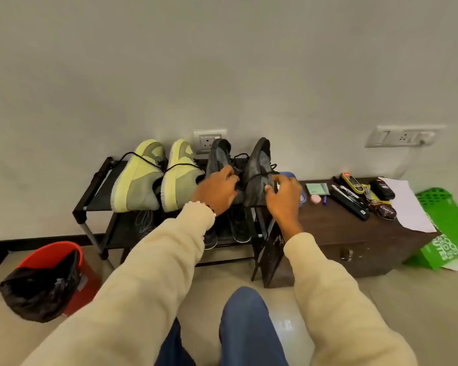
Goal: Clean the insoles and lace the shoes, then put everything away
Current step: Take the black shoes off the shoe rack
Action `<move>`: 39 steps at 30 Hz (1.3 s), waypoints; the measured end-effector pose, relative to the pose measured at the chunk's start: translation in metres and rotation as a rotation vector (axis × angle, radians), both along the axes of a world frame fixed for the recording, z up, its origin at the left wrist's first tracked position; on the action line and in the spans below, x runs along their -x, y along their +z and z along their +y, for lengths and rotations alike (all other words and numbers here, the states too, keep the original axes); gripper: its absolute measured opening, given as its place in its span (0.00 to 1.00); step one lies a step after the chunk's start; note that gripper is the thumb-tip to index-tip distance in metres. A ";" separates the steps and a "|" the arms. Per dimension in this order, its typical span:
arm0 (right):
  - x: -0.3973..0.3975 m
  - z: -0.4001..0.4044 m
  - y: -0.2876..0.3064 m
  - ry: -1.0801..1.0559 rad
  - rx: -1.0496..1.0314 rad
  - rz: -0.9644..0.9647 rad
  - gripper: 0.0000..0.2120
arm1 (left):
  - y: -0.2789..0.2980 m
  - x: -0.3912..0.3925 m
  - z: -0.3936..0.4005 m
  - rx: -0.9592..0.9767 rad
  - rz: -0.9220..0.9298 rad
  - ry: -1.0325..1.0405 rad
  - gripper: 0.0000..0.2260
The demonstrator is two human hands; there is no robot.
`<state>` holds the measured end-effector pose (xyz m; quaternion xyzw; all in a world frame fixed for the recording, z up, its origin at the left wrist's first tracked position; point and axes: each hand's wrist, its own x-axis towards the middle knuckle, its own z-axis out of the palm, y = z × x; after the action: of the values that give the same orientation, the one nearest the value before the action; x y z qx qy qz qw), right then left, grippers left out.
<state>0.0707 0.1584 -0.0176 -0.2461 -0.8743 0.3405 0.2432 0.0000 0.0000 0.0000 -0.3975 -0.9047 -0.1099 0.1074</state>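
Observation:
Two dark grey shoes stand toe-up against the wall on the top shelf of a black shoe rack [95, 180]. My left hand [217, 192] grips the heel end of the left dark shoe [218, 157]. My right hand [284, 198] holds the heel end of the right dark shoe [258, 165], whose black lace loops across it. To their left stands a pair of yellow-green sneakers [140, 178] with loose black laces. On the lower shelf lie two dark insole-shaped pieces [239, 228], partly hidden by my arms.
A red bin [72, 257] lined with a black bag stands on the floor at the left. Right of the rack is a dark wooden chest [354, 239] with a polish tin [385, 210], brushes, pens and paper on top. A green bag [446, 233] leans beyond it.

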 end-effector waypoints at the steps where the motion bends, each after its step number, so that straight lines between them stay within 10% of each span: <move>1: -0.003 0.004 -0.002 -0.040 0.048 -0.047 0.18 | -0.001 -0.004 0.006 0.093 0.008 -0.001 0.17; 8: 0.009 0.025 -0.033 0.041 0.359 -0.133 0.32 | -0.003 -0.005 0.036 0.534 0.103 0.064 0.16; 14: 0.025 0.038 -0.047 0.067 0.515 -0.180 0.25 | -0.015 0.008 0.060 0.634 0.114 0.106 0.11; 25: -0.003 0.038 0.018 0.131 0.212 -0.127 0.22 | 0.017 -0.010 0.035 0.204 -0.037 0.203 0.16; 39: -0.258 0.054 0.032 -0.242 -0.256 -0.355 0.24 | 0.015 -0.190 0.063 -0.273 -0.351 -0.021 0.13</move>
<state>0.3285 0.2126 0.0141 -0.3719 -0.9035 0.1469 0.1541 0.1898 0.0633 0.0154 -0.3635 -0.8820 -0.3000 0.0001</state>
